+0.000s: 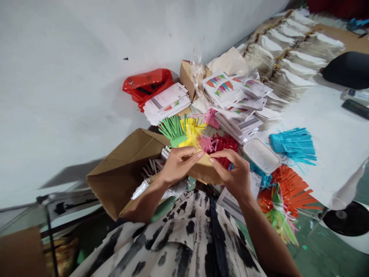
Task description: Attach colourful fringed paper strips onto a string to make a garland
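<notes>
My left hand (180, 163) and my right hand (233, 173) are closed together on a bunch of coloured paper tassels (196, 138), green, yellow, pink and red, held over a brown cardboard piece (206, 171). The fringed ends fan out away from me. Both thumbs and forefingers pinch the bases of the tassels. A loose teal tassel (294, 144) lies on the white table (331, 130) to the right. More orange and mixed tassels (288, 196) lie by my right wrist.
An open cardboard box (127, 169) sits at left below the white wall. Printed white packets (236, 104) pile behind the tassels. A red plastic bag (147, 84), a white plastic tray (261, 155) and rows of stacked white paper (291, 50) are nearby.
</notes>
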### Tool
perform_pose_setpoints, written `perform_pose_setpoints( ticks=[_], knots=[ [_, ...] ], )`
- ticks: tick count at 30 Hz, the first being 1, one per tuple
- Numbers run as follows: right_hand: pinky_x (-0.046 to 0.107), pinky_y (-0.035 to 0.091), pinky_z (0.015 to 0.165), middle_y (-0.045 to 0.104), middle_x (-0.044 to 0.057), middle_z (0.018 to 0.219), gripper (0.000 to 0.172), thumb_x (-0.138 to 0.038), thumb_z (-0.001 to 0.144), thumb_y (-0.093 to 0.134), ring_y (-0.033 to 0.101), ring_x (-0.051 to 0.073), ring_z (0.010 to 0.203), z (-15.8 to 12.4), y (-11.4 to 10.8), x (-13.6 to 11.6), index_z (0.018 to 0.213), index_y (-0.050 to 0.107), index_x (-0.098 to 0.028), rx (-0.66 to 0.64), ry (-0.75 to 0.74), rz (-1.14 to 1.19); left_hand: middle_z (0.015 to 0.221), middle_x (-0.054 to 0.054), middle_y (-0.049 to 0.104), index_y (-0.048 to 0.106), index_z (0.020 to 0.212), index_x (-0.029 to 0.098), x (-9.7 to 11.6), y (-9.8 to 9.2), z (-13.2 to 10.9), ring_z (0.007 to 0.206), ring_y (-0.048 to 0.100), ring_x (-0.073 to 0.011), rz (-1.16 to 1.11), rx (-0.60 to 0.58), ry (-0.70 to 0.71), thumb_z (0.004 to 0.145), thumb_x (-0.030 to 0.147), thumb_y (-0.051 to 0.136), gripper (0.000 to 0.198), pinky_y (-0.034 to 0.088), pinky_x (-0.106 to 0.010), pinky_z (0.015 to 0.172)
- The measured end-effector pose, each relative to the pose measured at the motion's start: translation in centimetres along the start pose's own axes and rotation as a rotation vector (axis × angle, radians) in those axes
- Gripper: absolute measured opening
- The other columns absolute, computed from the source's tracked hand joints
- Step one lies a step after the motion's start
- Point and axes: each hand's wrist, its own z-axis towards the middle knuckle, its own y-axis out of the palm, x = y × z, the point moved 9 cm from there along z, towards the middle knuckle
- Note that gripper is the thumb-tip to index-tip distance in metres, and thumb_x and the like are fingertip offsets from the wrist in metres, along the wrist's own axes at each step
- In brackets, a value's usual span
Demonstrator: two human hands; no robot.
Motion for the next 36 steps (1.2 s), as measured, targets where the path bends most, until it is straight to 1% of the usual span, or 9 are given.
perform_pose_setpoints(
  ticks=[3, 6, 9, 14, 17, 21, 28, 32, 36],
  knots=[
    [0.045, 0.054, 0.099, 0.080, -0.001, 0.087, 0.009, -0.020, 0.094, 0.073, 0.074, 0.019, 0.081, -0.2, -0.2, -1.2, 0.090, 0.076, -0.028, 0.062, -0.142, -0.090, 0.060, 0.005, 0.032, 0.044, 0.059, 0.018, -1.6, 0.3, -0.1, 0.058, 0.030, -0.0090, -0.166, 0.016, -0.138, 0.100, 0.048, 0.066, 0.055, 0.026, -0.025, 0.055],
    [0.049, 0.049, 0.109, 0.081, -0.003, 0.089, 0.017, -0.014, 0.093, 0.072, 0.075, 0.019, 0.084, -0.8, 0.0, -2.1, 0.091, 0.076, -0.030, 0.100, -0.291, -0.179, 0.063, 0.005, 0.029, 0.042, 0.061, 0.018, -2.1, 0.4, -0.1, 0.061, 0.028, -0.0089, -0.211, 0.058, -0.190, 0.098, 0.050, 0.067, 0.055, 0.023, -0.026, 0.056],
    [0.049, 0.046, 0.114, 0.081, -0.002, 0.095, 0.018, -0.013, 0.093, 0.073, 0.074, 0.019, 0.091, -1.1, 0.2, -2.2, 0.098, 0.077, -0.030, 0.087, -0.352, -0.224, 0.064, 0.004, 0.029, 0.043, 0.060, 0.018, -1.9, 0.3, -0.1, 0.061, 0.028, -0.0091, -0.182, 0.081, -0.181, 0.098, 0.048, 0.067, 0.054, 0.023, -0.026, 0.056],
    [0.047, 0.050, 0.108, 0.080, 0.001, 0.098, 0.022, -0.017, 0.095, 0.072, 0.074, 0.019, 0.089, -0.7, 0.3, -2.0, 0.113, 0.078, -0.029, 0.070, -0.285, -0.238, 0.063, 0.004, 0.030, 0.044, 0.061, 0.018, -0.5, 0.3, -0.1, 0.060, 0.028, -0.0087, -0.112, 0.074, -0.085, 0.099, 0.040, 0.067, 0.050, 0.024, -0.026, 0.056],
    [0.046, 0.050, 0.108, 0.081, -0.001, 0.096, 0.023, -0.012, 0.095, 0.070, 0.075, 0.018, 0.088, -0.8, 0.2, -2.4, 0.108, 0.079, -0.030, 0.100, -0.285, -0.226, 0.063, 0.004, 0.030, 0.042, 0.061, 0.018, 0.1, 0.3, -0.2, 0.060, 0.028, -0.0085, -0.066, 0.104, -0.034, 0.100, 0.036, 0.066, 0.050, 0.025, -0.025, 0.056],
    [0.044, 0.052, 0.106, 0.082, -0.002, 0.092, 0.022, -0.010, 0.093, 0.072, 0.076, 0.017, 0.085, -1.3, -0.3, -2.6, 0.099, 0.079, -0.030, 0.178, -0.304, -0.250, 0.063, 0.005, 0.028, 0.039, 0.060, 0.018, -0.3, 0.5, -0.1, 0.059, 0.026, -0.0084, -0.104, 0.109, -0.070, 0.098, 0.042, 0.068, 0.053, 0.024, -0.026, 0.055],
    [0.047, 0.049, 0.111, 0.082, -0.002, 0.095, 0.014, -0.018, 0.098, 0.068, 0.077, 0.018, 0.090, -2.0, -0.2, -1.8, 0.098, 0.074, -0.030, 0.145, -0.259, -0.276, 0.062, 0.004, 0.027, 0.036, 0.059, 0.018, -1.2, 1.0, 0.0, 0.059, 0.025, -0.0084, -0.114, 0.101, -0.134, 0.096, 0.049, 0.069, 0.058, 0.022, -0.026, 0.054],
    [0.047, 0.054, 0.103, 0.081, 0.003, 0.098, 0.013, -0.027, 0.098, 0.070, 0.075, 0.022, 0.092, -1.8, -0.8, -1.1, 0.109, 0.076, -0.029, 0.163, -0.150, -0.269, 0.062, 0.004, 0.026, 0.037, 0.059, 0.019, -0.7, 1.3, -0.1, 0.059, 0.024, -0.0090, -0.097, 0.107, -0.121, 0.097, 0.050, 0.068, 0.058, 0.021, -0.027, 0.053],
    [0.046, 0.055, 0.100, 0.080, 0.002, 0.094, 0.011, -0.024, 0.097, 0.070, 0.074, 0.021, 0.088, -2.1, -1.5, -1.1, 0.102, 0.079, -0.030, 0.232, -0.120, -0.250, 0.062, 0.003, 0.030, 0.042, 0.060, 0.018, 0.1, 1.6, -0.4, 0.059, 0.027, -0.0092, -0.046, 0.144, -0.073, 0.098, 0.047, 0.067, 0.054, 0.024, -0.026, 0.054]
  ],
)
